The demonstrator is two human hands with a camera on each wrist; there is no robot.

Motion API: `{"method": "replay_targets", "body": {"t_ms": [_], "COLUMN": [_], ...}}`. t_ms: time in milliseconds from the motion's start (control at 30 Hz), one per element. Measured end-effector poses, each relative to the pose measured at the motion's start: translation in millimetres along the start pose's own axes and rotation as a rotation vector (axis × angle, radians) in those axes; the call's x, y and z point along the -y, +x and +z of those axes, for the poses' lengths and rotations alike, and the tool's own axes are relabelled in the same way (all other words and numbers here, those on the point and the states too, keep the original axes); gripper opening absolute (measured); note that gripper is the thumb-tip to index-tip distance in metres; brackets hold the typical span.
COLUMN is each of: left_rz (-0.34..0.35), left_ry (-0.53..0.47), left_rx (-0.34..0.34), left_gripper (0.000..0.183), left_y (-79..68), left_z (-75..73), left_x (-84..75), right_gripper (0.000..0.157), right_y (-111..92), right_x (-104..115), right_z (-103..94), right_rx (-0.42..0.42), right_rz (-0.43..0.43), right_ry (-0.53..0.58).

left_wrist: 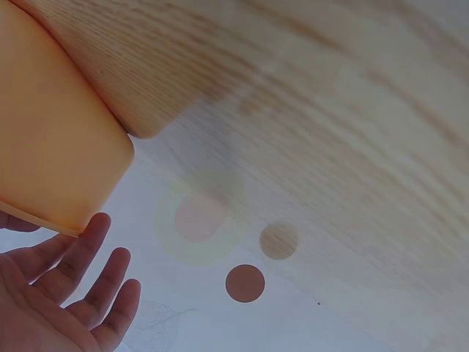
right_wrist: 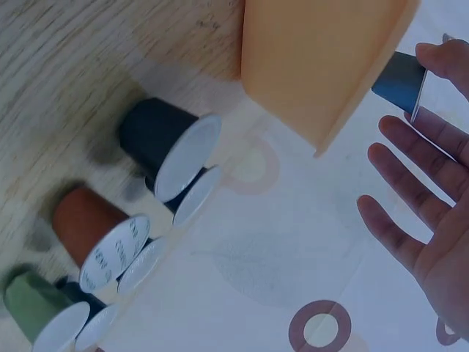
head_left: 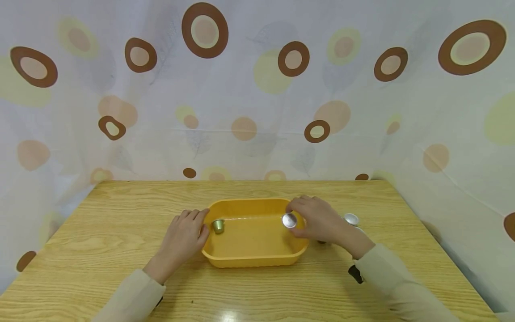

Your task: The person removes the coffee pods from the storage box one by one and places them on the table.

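A yellow-orange plastic tray [head_left: 253, 261] stands on the wooden table. My right hand [head_left: 315, 219] pinches a coffee capsule [head_left: 289, 220] over the tray's right end, its silver lid facing me. The right wrist view shows that capsule's dark blue side [right_wrist: 399, 79], with the thumb on the lid's edge and the other fingers spread. At the tray's left end, my left hand [head_left: 183, 235] rests against the rim, its fingers fairly straight in the left wrist view. Inside the tray, near that hand, lies a gold-green capsule [head_left: 218, 226].
Right of the tray are several more capsules, partly hidden by my right arm: a black one [right_wrist: 157, 139], a brown one [right_wrist: 84, 224] and a green one [right_wrist: 33, 299]. A dark capsule [head_left: 356, 274] lies by the right sleeve. A patterned curtain [head_left: 257, 103] surrounds the table.
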State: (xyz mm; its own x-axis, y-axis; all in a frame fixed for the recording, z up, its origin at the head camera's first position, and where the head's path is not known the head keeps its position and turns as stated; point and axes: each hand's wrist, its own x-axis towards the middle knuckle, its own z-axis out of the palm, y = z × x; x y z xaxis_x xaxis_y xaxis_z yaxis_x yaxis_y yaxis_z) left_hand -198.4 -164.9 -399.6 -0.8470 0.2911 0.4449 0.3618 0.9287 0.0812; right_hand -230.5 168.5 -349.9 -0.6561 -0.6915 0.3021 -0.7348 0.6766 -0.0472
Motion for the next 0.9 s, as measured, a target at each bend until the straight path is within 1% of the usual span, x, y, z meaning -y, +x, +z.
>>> {"method": "replay_targets", "body": {"t_ms": [100, 300, 400, 567, 767, 900], "left_rz": [-0.001, 0.002, 0.004, 0.005, 0.004, 0.002], "left_ry": [-0.003, -0.003, 0.000, 0.002, 0.001, -0.005], "left_rx": [-0.002, 0.000, -0.001, -0.004, 0.007, 0.010], "left_gripper": [0.036, 0.036, 0.036, 0.036, 0.036, 0.036], "left_y": [-0.2, -0.4, -0.5, -0.4, -0.5, -0.3], "left_z": [0.5, 0.0, -1.0, -1.9, -1.7, -1.4], "left_x": [0.5, 0.2, -0.4, -0.6, -0.6, -0.4], "right_gripper": [0.032, 0.031, 0.031, 0.032, 0.032, 0.031], "right_y": [-3.2, -10.4, -13.9, -20.3, -28.8, -34.3], "right_x": [-3.5, -12.8, -15.6, -20.3, -23.4, -24.3], "right_z": [-5.0, -11.3, -13.8, -15.3, -16.1, -16.6], "right_rx": [-0.014, -0.052, -0.059, -0.060, -0.035, -0.038], "right_rz": [0.011, 0.017, 0.040, 0.054, 0.083, 0.079], "right_ry": [0.017, 0.016, 0.010, 0.002, -0.008, -0.018]}}
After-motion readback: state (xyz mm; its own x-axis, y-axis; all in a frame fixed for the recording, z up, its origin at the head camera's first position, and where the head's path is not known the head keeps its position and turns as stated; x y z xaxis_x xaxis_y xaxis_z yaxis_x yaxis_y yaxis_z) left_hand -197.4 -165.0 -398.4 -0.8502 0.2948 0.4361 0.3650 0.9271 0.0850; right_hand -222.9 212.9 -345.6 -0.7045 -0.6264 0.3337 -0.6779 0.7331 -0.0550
